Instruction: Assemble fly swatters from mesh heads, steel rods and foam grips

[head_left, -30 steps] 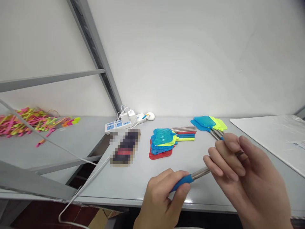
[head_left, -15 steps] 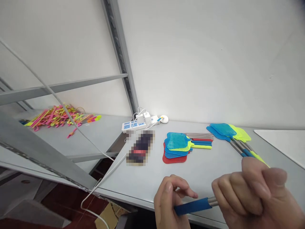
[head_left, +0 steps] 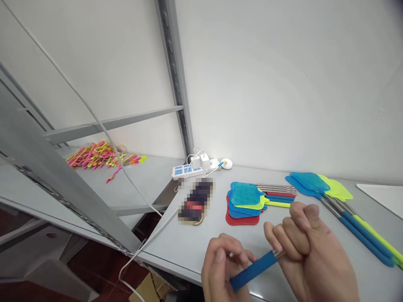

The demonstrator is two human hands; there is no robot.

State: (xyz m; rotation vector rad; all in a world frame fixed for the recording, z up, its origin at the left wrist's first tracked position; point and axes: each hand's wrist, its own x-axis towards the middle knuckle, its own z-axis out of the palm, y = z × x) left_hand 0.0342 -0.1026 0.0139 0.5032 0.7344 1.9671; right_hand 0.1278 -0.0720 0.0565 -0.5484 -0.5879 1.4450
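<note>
In front of me, low at the right of the head view, I hold a fly swatter handle (head_left: 252,270), a blue sleeve with a short bit of metal rod at its upper end. My left hand (head_left: 223,268) curls around the lower end of the sleeve. My right hand (head_left: 307,247) is closed around the metal rod, thumb up; the rest of the rod is hidden. Beyond my hands lies a stack of fly swatters (head_left: 245,195) with blue, red and yellow-green heads. Farther right, another group of fly swatters (head_left: 310,182), blue and yellow-green, has its handles extended toward me.
A white power strip (head_left: 179,172) with plugs stands against the wall. A blurred-out dark object (head_left: 197,201) lies before it. White cable (head_left: 154,226) runs over the table's left edge. Left, past a metal shelf post (head_left: 178,79), lies a pile of pink and yellow pieces (head_left: 97,155).
My right hand has come left toward my left hand, and less of the metal rod shows between them. The handle tilts up more steeply. The whole view has shifted, exposing more of the right-hand swatters.
</note>
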